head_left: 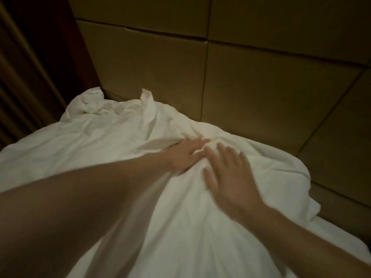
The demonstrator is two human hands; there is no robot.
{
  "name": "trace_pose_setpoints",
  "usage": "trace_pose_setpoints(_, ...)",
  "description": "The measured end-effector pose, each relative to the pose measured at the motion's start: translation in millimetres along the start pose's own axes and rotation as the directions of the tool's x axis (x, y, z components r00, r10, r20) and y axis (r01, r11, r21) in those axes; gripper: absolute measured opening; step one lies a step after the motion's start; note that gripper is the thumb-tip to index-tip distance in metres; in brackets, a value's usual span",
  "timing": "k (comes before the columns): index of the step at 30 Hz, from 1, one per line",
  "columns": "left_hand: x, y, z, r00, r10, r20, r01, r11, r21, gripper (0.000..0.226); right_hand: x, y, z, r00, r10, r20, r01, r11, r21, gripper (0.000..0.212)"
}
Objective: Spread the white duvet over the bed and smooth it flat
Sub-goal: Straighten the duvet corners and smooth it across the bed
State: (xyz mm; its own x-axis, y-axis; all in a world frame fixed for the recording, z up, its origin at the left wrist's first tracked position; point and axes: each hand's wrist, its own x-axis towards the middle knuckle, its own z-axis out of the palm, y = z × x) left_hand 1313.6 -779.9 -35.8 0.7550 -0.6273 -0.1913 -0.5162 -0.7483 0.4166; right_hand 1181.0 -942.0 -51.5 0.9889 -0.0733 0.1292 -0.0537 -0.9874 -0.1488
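Left hand (185,155), right hand (226,177) flat on rumpled duvet (112,141).

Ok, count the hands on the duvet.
2. The left hand lies flat on the duvet near its far edge; the right hand presses beside it, fingers spread. None look hidden.

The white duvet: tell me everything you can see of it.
The white fabric duvet looks soft, thin and creased. It covers the bed only loosely: folds bunch toward the far corner, where two peaks stick up beside the tan padded wall panels. A raised ridge runs through its middle. The left hand and right hand both lie on that ridge, fingers fairly straight. Its right edge droops in folds.
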Motion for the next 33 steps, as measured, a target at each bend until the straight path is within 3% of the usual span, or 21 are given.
trace_pose_setpoints(2,7.8,-20.3,-0.8,0.997,-0.074,0.004,0.074,0.996,0.043,0.061,-19.8,15.5,23.1,0.994,0.074,0.08,-0.078,0.996,0.045,0.079)
trace_pose_setpoints(5,6.4,-29.5,30.7,0.961,-0.234,-0.145,0.251,0.961,0.115,0.065,-47.4,55.6,61.4,0.952,0.303,0.051,-0.305,0.951,0.057,0.085)
trace_pose_setpoints(8,1.4,-13.4,64.5,0.975,-0.215,-0.052,0.202,0.962,-0.184,0.059,-63.5,54.5,73.6,0.927,0.368,0.071,-0.374,0.922,0.1,0.087)
trace_pose_setpoints(10,-10.2,-15.0,51.2,0.993,-0.117,-0.007,0.113,0.967,-0.226,0.049,-67.1,51.0,71.4,0.917,0.386,0.1,-0.396,0.911,0.113,0.088)
trace_pose_setpoints(11,-15.9,-15.1,36.2,0.993,-0.046,-0.111,0.027,0.986,-0.167,0.044,-65.5,51.4,63.1,0.906,0.409,0.11,-0.42,0.9,0.118,0.086)
trace_pose_setpoints(12,-23.1,-12.3,22.2,0.95,0.035,-0.31,-0.058,0.996,-0.065,0.042,-62.3,52.5,51.4,0.887,0.449,0.109,-0.46,0.879,0.127,0.083)
trace_pose_setpoints(13,-29.4,-10.6,13.7,0.854,0.108,-0.509,-0.083,0.994,0.071,0.046,-58.0,53.0,40.2,0.866,0.499,0.047,-0.5,0.855,0.134,0.079)
trace_pose_setpoints(14,-35.3,-11.6,7.1,0.74,0.094,-0.666,0.013,0.988,0.154,0.057,-53.4,54.2,29.2,0.831,0.552,-0.071,-0.538,0.829,0.152,0.077)
trace_pose_setpoints(15,-40.8,-13.1,0.7,0.647,-0.106,-0.755,0.198,0.98,0.032,0.075,-48.7,57.9,21.1,0.76,0.63,-0.162,-0.601,0.775,0.196,0.081)
trace_pose_setpoints(16,-41.3,-18.2,-4.3,0.588,-0.404,-0.701,0.374,0.904,-0.208,0.095,-45.3,61.9,15.5,0.66,0.735,-0.154,-0.682,0.672,0.287,0.091)
trace_pose_setpoints(17,-37.1,-24.3,-5.2,0.546,-0.646,-0.534,0.504,0.762,-0.406,0.107,-42.2,65.9,13.5,0.549,0.835,-0.028,-0.765,0.516,0.386,0.101)
trace_pose_setpoints(18,-29.3,-32.7,-4.3,0.569,-0.719,-0.399,0.563,0.695,-0.448,0.105,-39.6,69.6,16.6,0.47,0.873,0.126,-0.809,0.37,0.458,0.102)
trace_pose_setpoints(19,-22.8,-36.5,-6.5,0.634,-0.684,-0.361,0.528,0.724,-0.444,0.091,-38.6,72.7,19.3,0.464,0.859,0.218,-0.81,0.311,0.498,0.093)
trace_pose_setpoints(21,-11.4,-34.6,-19.4,0.714,-0.503,-0.487,0.308,0.85,-0.426,0.062,-42.4,86.2,12.0,0.551,0.831,0.079,-0.675,0.388,0.627,0.048)
trace_pose_setpoints(23,-3.0,-29.8,-37.9,0.71,-0.41,-0.573,0.078,0.854,-0.514,0.043,-53.7,113.7,-2.9,0.565,0.823,-0.063,-0.529,0.42,0.737,0.015)
trace_pose_setpoints(25,2.8,-29.9,-42.7,0.755,-0.384,-0.531,0.088,0.862,-0.499,0.034,-72.1,140.9,1.1,0.566,0.824,-0.014,-0.597,0.422,0.683,0.036)
trace_pose_setpoints(27,9.9,-36.7,-20.8,0.816,-0.432,-0.384,0.269,0.872,-0.41,0.04,-80.4,156.3,22.4,0.526,0.845,0.095,-0.725,0.386,0.571,0.067)
trace_pose_setpoints(30,23.6,-36.4,13.1,0.812,-0.546,-0.208,0.472,0.823,-0.318,0.056,-73.1,147.9,38.2,0.439,0.876,0.199,-0.834,0.316,0.451,0.094)
trace_pose_setpoints(31,26.0,-32.3,14.7,0.802,-0.547,-0.238,0.504,0.835,-0.222,0.059,-68.2,140.1,31.7,0.46,0.883,0.098,-0.82,0.379,0.428,0.098)
trace_pose_setpoints(32,25.8,-21.6,12.2,0.799,-0.47,-0.375,0.465,0.879,-0.11,0.063,-64.0,128.3,23.1,0.531,0.841,-0.102,-0.742,0.52,0.424,0.093)
trace_pose_setpoints(33,22.7,-4.3,8.6,0.772,-0.263,-0.578,0.346,0.938,0.035,0.066,-59.3,110.5,12.7,0.616,0.727,-0.303,-0.604,0.683,0.411,0.081)
